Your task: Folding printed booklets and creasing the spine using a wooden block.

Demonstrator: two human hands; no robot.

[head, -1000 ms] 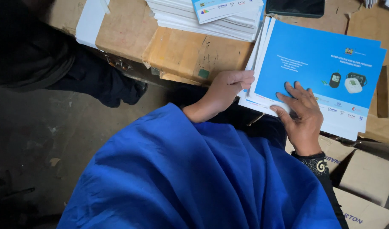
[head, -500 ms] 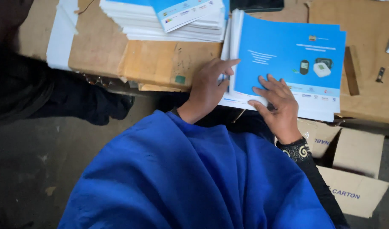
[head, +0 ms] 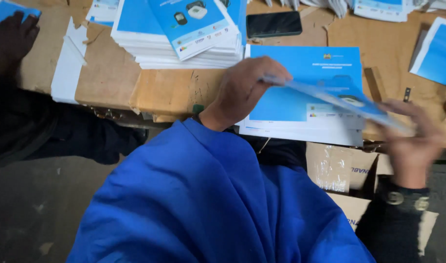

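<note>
My left hand (head: 245, 90) pinches the near corner of a blue booklet (head: 339, 100) and lifts it off a short stack of blue-and-white booklets (head: 300, 104) at the wooden table's front edge. My right hand (head: 412, 141), blurred by motion, holds the raised booklet's other end, off the table's front edge. The booklet is tilted up, its cover facing away from me. My blue sleeve fills the lower part of the view.
A taller stack of booklets (head: 184, 44) lies behind on the wooden table (head: 111, 83), a black phone (head: 274, 23) beside it. More booklets (head: 434, 51) lie at right. Another person's hand (head: 11, 41) rests at far left. Cardboard cartons (head: 352, 168) stand under the table.
Both hands lay flat on the top booklet before. Now they have lifted it from the stack, the right hand swinging out to the right. The camera has moved closer and tilted up.
</note>
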